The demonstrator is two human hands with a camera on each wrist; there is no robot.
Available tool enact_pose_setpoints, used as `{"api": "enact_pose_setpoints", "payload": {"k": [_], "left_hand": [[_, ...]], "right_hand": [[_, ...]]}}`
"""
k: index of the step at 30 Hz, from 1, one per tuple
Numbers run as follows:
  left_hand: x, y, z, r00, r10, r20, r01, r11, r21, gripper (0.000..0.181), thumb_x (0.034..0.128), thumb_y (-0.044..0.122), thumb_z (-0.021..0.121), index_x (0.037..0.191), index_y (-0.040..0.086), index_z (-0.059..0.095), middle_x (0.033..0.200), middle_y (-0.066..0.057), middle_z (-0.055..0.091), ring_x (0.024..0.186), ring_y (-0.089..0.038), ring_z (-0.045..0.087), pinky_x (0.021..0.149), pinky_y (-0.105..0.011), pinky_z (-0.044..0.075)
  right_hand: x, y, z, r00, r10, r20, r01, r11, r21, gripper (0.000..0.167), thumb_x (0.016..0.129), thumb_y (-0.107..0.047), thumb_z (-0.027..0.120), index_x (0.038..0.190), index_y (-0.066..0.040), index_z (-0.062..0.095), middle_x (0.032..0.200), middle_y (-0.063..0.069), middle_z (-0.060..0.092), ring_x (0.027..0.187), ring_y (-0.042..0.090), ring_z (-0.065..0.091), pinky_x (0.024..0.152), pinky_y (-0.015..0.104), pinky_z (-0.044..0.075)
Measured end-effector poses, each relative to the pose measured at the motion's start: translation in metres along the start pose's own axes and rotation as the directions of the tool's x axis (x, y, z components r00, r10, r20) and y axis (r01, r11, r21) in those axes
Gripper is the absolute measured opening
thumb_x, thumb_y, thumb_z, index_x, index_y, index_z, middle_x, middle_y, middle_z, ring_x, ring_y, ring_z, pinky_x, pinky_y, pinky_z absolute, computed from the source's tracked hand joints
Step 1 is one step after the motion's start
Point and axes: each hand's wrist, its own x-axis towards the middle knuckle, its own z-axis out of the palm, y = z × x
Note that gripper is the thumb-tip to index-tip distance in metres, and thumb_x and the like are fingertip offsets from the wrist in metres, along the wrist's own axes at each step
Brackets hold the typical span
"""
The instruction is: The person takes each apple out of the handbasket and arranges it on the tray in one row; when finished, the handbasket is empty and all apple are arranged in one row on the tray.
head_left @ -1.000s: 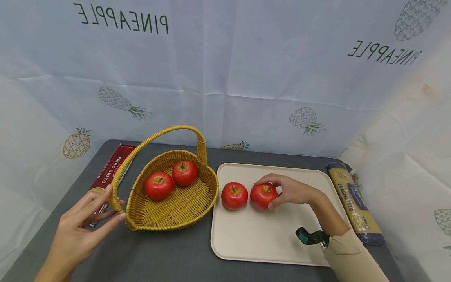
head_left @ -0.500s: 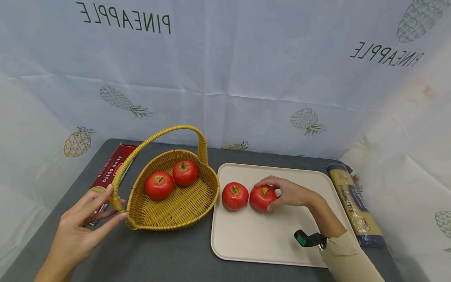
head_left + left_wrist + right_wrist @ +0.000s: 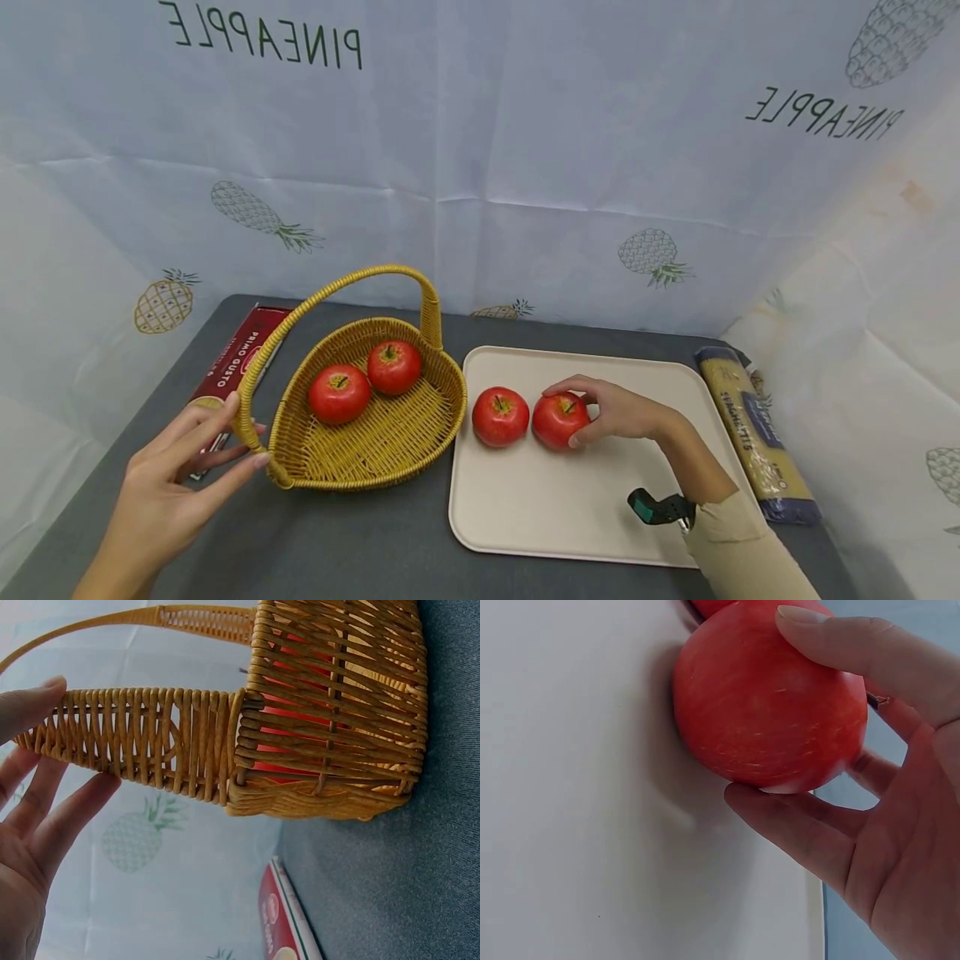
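My left hand (image 3: 168,492) holds the left end of the yellow wicker basket's handle (image 3: 258,367) between thumb and fingers; the left wrist view shows the fingertips on the woven handle (image 3: 150,739). Two red apples, one (image 3: 339,394) left of the other (image 3: 393,367), lie inside the basket (image 3: 375,450). On the beige tray (image 3: 555,508), my right hand (image 3: 618,408) grips a red apple (image 3: 558,421), with thumb and fingers on opposite sides in the right wrist view, where the apple (image 3: 769,697) rests against the tray. Another apple (image 3: 499,417) sits just left of it.
A red Primo Gusto box (image 3: 236,354) lies behind the left hand, left of the basket. A yellow spaghetti pack (image 3: 753,433) lies along the tray's right side. The grey table (image 3: 360,542) backs onto a hanging cloth (image 3: 525,108) with pineapple prints.
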Motion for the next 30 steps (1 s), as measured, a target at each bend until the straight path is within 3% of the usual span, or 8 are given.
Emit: {"api": "enact_pose_setpoints", "payload": {"k": [12,21,30], "left_hand": [[0.0014,-0.0010,0.0005,1.000,0.011,-0.005,-0.011,1.000,-0.004,0.073,0.0799,0.019,0.081,0.136,-0.019,0.052,0.109,0.003,0.065,0.101,0.000,0.069,0.082,-0.010,0.058],[-0.0028,-0.0012,-0.0007,1.000,0.012,0.007,-0.012,1.000,0.022,0.077,0.0815,0.030,0.078,0.137,-0.017,0.053,0.108,0.005,0.064,0.103,0.001,0.065,0.081,-0.008,0.058],[-0.0016,-0.0009,-0.0007,1.000,0.012,0.007,-0.012,1.000,0.025,0.075,0.0816,0.028,0.078,0.137,-0.016,0.053,0.108,0.005,0.064,0.104,0.001,0.065,0.081,-0.008,0.058]], "right_hand": [[0.0006,-0.0005,-0.0009,1.000,0.019,-0.001,-0.019,1.000,0.000,0.071,0.079,-0.023,0.084,0.143,-0.022,0.053,0.145,0.013,0.051,0.135,0.039,0.046,0.104,0.056,0.055],[-0.0008,0.0016,0.0044,1.000,0.024,0.003,-0.024,0.999,0.026,0.070,0.080,-0.022,0.084,0.143,-0.021,0.054,0.146,0.013,0.050,0.133,0.039,0.047,0.102,0.052,0.057],[-0.0006,0.0026,0.0031,1.000,0.012,0.000,-0.012,0.999,0.038,0.070,0.080,-0.023,0.084,0.143,-0.022,0.053,0.146,0.013,0.049,0.134,0.039,0.047,0.102,0.053,0.058]]}}
